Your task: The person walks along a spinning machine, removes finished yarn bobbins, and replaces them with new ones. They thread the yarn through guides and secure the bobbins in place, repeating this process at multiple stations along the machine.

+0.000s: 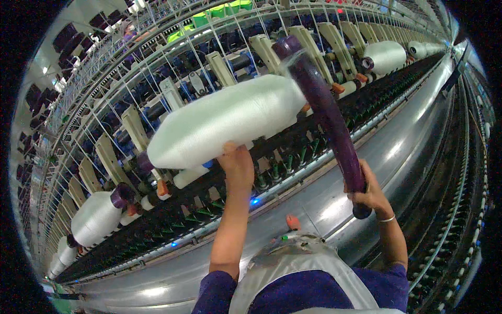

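Note:
A large white yarn package (225, 118) lies across the middle, tilted up to the right, in front of the winding machine. The end of its purple core shows at its lower left. My left hand (238, 165) is at the package's underside with curled fingers pressed to it, some of them hidden. On the right, my right hand (372, 192) is wrapped round the lower part of a long purple tube (327, 112). The tube slants up to the left, its upper part beside the package's right end. A thin wisp of yarn crosses the tube near its top.
More yarn packages sit along the machine, one at the left (97, 217) and one at the right (386, 57). Beige arms (222, 68) with orange tips line it. A shiny metal panel (308, 201) runs below, and another machine row (444, 230) stands right.

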`<state>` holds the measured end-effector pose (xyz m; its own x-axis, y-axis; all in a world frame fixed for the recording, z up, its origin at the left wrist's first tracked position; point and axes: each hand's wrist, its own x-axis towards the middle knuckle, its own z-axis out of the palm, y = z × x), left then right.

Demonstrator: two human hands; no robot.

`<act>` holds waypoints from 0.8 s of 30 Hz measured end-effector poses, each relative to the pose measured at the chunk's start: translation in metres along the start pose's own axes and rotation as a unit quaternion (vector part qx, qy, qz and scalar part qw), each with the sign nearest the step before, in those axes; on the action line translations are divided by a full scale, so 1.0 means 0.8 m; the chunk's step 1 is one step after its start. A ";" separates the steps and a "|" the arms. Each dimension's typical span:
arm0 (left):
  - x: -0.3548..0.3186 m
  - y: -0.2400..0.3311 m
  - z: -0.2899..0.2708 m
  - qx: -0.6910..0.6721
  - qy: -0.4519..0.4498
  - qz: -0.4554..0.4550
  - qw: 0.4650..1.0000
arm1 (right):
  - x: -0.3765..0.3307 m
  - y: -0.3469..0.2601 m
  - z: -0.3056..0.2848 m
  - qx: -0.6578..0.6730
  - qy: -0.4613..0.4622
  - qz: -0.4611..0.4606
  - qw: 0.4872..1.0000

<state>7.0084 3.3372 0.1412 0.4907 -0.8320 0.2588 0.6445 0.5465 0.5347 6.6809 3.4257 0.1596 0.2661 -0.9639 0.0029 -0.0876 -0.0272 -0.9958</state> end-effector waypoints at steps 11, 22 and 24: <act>-0.126 0.052 0.022 -0.156 0.067 0.071 0.983 | 0.228 -0.095 -0.093 -0.363 0.016 -0.283 0.887; -0.210 0.100 -0.012 -0.168 -0.055 0.090 0.980 | 0.289 -0.123 -0.043 -0.330 -0.205 -0.347 0.854; -0.219 0.113 -0.004 -0.194 -0.101 0.032 0.975 | 0.268 -0.116 -0.039 -0.282 -0.248 -0.310 0.874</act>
<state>6.9825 3.5325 0.1421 0.4373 -0.7750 0.4563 0.8086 0.5609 0.1778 6.7159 3.2132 0.2551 0.8006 -0.4893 0.3457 -0.2021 -0.7638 -0.6130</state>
